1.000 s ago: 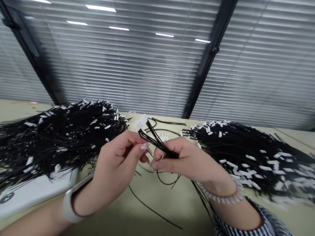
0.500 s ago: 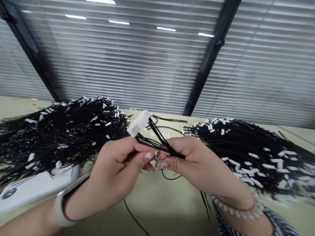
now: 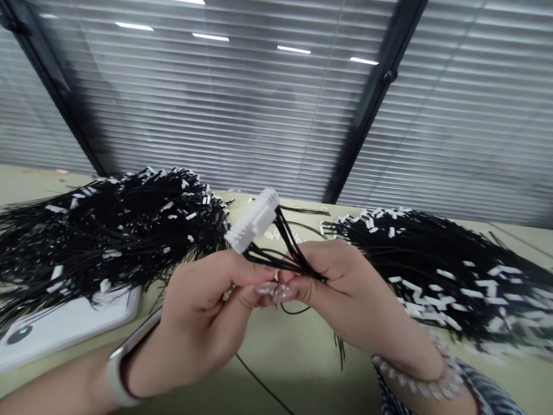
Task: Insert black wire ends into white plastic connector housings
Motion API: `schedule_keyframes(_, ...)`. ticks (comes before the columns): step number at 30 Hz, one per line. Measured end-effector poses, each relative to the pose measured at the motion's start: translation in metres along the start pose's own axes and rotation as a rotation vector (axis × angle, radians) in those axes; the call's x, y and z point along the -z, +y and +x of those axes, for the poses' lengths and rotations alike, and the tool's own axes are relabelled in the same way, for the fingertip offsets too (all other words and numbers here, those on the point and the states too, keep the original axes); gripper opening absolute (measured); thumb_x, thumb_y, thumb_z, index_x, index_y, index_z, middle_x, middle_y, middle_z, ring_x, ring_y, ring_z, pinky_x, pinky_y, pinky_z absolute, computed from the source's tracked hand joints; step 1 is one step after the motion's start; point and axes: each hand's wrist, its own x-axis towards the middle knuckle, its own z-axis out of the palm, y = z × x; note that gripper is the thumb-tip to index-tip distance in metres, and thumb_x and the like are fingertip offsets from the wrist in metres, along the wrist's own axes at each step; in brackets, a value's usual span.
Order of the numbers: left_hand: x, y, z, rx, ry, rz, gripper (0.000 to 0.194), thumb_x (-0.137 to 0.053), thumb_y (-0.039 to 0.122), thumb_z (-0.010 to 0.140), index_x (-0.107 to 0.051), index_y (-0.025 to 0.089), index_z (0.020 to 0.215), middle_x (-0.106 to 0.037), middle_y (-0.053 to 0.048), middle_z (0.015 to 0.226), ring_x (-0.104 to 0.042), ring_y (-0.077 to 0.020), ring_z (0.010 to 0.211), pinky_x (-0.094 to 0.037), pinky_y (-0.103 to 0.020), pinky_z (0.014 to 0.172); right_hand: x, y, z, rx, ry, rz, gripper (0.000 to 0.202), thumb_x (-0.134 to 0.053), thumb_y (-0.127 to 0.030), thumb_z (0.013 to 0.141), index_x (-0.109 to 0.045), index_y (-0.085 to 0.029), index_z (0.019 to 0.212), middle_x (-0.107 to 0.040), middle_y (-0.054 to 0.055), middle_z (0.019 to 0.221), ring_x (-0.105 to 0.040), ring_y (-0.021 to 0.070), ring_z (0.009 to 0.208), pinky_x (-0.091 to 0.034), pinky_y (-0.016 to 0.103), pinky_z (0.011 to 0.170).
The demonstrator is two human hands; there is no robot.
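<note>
A white multi-pin connector [image 3: 254,221] is tilted up above my fingers, with several black wires [image 3: 290,242] running from it into my right hand [image 3: 345,291]. My right hand is closed in a pinch round this wire harness, whose loose ends hang below the palm. My left hand [image 3: 203,311] is closed too, thumb and forefinger meeting the right fingertips just under the connector. A single black wire [image 3: 261,383] trails down from beneath my left hand. What the touching fingertips grip between them is mostly hidden.
A large heap of black wires with white connectors [image 3: 142,213] lies on the left, another heap [image 3: 415,248] on the right. A white phone [image 3: 78,323] rests by the left heap. Small white connectors [image 3: 280,235] and loose wires [image 3: 306,211] lie behind my hands, before the window blinds [image 3: 242,115].
The connector has turned, now showing its ridged side, and sits slightly higher and further right. My left hand has shifted a little; both hands stay closed and together.
</note>
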Motion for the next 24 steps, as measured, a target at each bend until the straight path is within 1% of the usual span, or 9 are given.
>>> schedule_keyframes(2, 0.0016, 0.0013, 0.0003, -0.03, -0.005, 0.032, 0.021, -0.053, 0.009, 0.08, -0.057, 0.028, 0.088, -0.068, 0.007, 0.078, -0.064, -0.008, 0.071, -0.049, -0.016, 0.062, -0.0016, 0.0, 0.0, 0.054, 0.023, -0.054, 0.015, -0.054, -0.019, 0.082, -0.058, -0.019, 0.068, -0.058, -0.005, 0.063, -0.051, 0.0054, 0.058, -0.037, 0.016, 0.054)
schedule_keyframes(4, 0.0029, 0.0032, 0.0015, -0.074, -0.024, 0.082, 0.019, -0.054, 0.009, 0.079, -0.057, 0.026, 0.088, -0.069, 0.005, 0.077, -0.064, -0.0084, 0.07, -0.049, -0.016, 0.06, -0.0033, 0.0, 0.0002, 0.098, 0.05, -0.088, 0.017, -0.055, -0.014, 0.081, -0.055, -0.019, 0.065, -0.057, -0.006, 0.061, -0.05, 0.0038, 0.057, -0.036, 0.015, 0.054)
schedule_keyframes(6, 0.0035, 0.0049, 0.0027, -0.109, -0.026, 0.127, 0.02, -0.054, 0.008, 0.078, -0.057, 0.025, 0.088, -0.069, 0.005, 0.076, -0.065, -0.0088, 0.07, -0.049, -0.016, 0.059, -0.0047, 0.0002, 0.0006, 0.111, 0.069, -0.1, 0.019, -0.055, -0.013, 0.081, -0.054, -0.018, 0.063, -0.055, -0.007, 0.06, -0.049, 0.0032, 0.056, -0.036, 0.014, 0.054)
schedule_keyframes(10, 0.0026, 0.005, 0.0029, -0.116, 0.03, 0.117, 0.023, -0.053, 0.007, 0.077, -0.054, 0.026, 0.09, -0.069, 0.006, 0.077, -0.064, -0.0084, 0.066, -0.049, -0.017, 0.056, -0.0048, 0.0005, 0.001, 0.032, 0.018, -0.099, 0.01, -0.054, -0.018, 0.082, -0.06, -0.018, 0.074, -0.058, -0.005, 0.064, -0.05, 0.0053, 0.059, -0.037, 0.016, 0.054)
schedule_keyframes(12, 0.0021, 0.004, 0.0019, -0.114, 0.038, 0.111, 0.024, -0.053, 0.007, 0.077, -0.053, 0.027, 0.091, -0.068, 0.006, 0.077, -0.063, -0.0082, 0.066, -0.049, -0.017, 0.056, -0.0039, 0.0004, 0.0005, 0.012, -0.002, -0.064, 0.009, -0.055, -0.019, 0.082, -0.062, -0.018, 0.076, -0.059, -0.004, 0.065, -0.051, 0.0059, 0.061, -0.037, 0.016, 0.055)
schedule_keyframes(17, 0.0029, 0.0025, -0.0013, -0.07, 0.015, 0.148, 0.02, -0.053, 0.01, 0.079, -0.055, 0.028, 0.086, -0.066, 0.006, 0.072, -0.063, -0.0097, 0.068, -0.048, -0.019, 0.059, -0.0034, -0.0003, -0.0002, -0.023, -0.027, 0.03, 0.009, -0.058, -0.022, 0.08, -0.062, -0.017, 0.074, -0.057, -0.004, 0.064, -0.05, 0.0054, 0.059, -0.037, 0.015, 0.053)
schedule_keyframes(21, 0.003, 0.003, 0.0016, -0.08, 0.05, 0.152, 0.022, -0.055, 0.007, 0.077, -0.055, 0.027, 0.087, -0.065, 0.006, 0.072, -0.061, -0.0088, 0.063, -0.047, -0.018, 0.056, -0.0024, -0.0005, 0.0, -0.051, -0.02, 0.033, 0.014, -0.059, -0.026, 0.079, -0.061, -0.016, 0.07, -0.054, -0.003, 0.06, -0.046, 0.0056, 0.056, -0.036, 0.016, 0.05)
schedule_keyframes(24, 0.0018, 0.0033, 0.0085, 0.004, 0.075, 0.056, 0.016, -0.054, 0.009, 0.079, -0.057, 0.024, 0.082, -0.065, 0.005, 0.066, -0.06, -0.0079, 0.057, -0.047, -0.017, 0.053, 0.0018, -0.0005, -0.0007, -0.084, 0.0, 0.042, 0.015, -0.061, -0.028, 0.078, -0.06, -0.016, 0.069, -0.055, -0.002, 0.062, -0.049, 0.0074, 0.059, -0.039, 0.018, 0.053)
